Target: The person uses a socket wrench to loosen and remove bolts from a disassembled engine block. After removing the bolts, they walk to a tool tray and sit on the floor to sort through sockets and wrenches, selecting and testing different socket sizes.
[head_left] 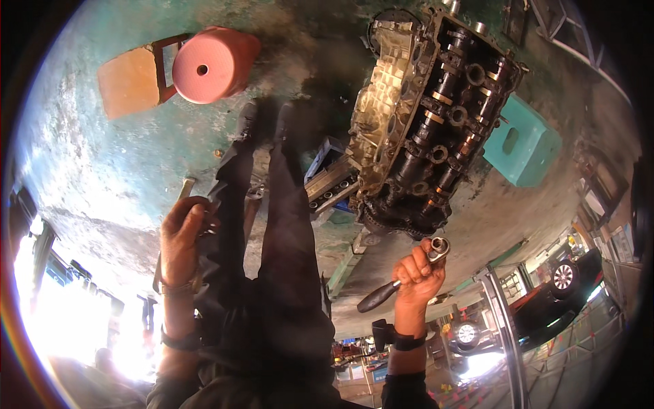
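Note:
My right hand is closed around a ratchet wrench with a black grip. The wrench's round metal head sticks out beyond the fingers, just below the near end of a greasy engine. A small gap shows between the wrench head and the engine. Rows of shafts and lobes are exposed along the engine's dark upper side. To the left, my left hand is held in front of my leg with its fingers curled. Small dark shapes show at its fingertips, too unclear to name.
A pink round stool stands beside an orange-brown seat at the upper left. Right of the engine is a teal plastic stool. A blue crate with metal parts lies left of it. A dark car is at the right.

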